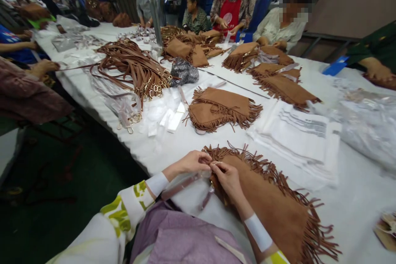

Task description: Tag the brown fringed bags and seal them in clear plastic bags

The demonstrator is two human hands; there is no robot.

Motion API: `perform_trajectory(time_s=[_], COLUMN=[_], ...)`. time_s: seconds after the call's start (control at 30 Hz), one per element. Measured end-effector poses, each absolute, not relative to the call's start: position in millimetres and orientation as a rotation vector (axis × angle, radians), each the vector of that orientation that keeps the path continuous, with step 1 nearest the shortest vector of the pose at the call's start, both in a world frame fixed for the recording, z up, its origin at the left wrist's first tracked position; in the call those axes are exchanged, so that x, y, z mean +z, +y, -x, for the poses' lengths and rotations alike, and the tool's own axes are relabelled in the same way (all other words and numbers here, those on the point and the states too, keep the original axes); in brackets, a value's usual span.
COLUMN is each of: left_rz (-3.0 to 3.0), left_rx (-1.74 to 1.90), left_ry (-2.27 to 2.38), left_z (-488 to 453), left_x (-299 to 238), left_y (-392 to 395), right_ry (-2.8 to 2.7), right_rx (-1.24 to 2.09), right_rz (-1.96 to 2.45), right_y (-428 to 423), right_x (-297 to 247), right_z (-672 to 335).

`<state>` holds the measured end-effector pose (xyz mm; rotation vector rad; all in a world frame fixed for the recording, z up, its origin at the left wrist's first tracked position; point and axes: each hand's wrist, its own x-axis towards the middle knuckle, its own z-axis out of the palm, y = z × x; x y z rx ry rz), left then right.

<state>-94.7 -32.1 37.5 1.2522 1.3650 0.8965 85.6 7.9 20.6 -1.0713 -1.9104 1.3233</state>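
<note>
A large brown fringed bag (pixel 266 189) lies on the white table in front of me, its fringe spread along the far and right edges. At its near-left corner, the fingertips of my left hand (pixel 195 161) and my right hand (pixel 228 176) meet in a pinch. Both hands are closed there, and the small part between the fingers is mostly hidden. Beneath my left hand runs a brown strap (pixel 182 185) covered in clear plastic. A short dark strap piece (pixel 206 199) with a gold-coloured metal fitting hangs under my right hand.
Another fringed bag (pixel 222 107) lies ahead, with a pile of brown straps (pixel 133 66) with metal clasps to its left. White printed bags (pixel 297 132) are stacked at right, near clear plastic (pixel 371 123). A metal post (pixel 154 8) rises at the table. Several people work around it.
</note>
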Motion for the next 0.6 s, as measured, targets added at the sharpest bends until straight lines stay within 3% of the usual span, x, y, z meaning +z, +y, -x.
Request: perform_trajectory(time_s=[0.4,0.6], left_rz=[-1.234,-1.157], left_rx=[1.006,1.085], left_ry=[1.553,1.605], left_z=[59,57], left_x=[6,2], left_y=[-41,-37], right_ry=[-2.335,-2.206], right_rx=[0.924,1.08], right_rz=[1.218,1.13], right_y=[-24,-48], right_x=[31,25], right_z=[-136,-141])
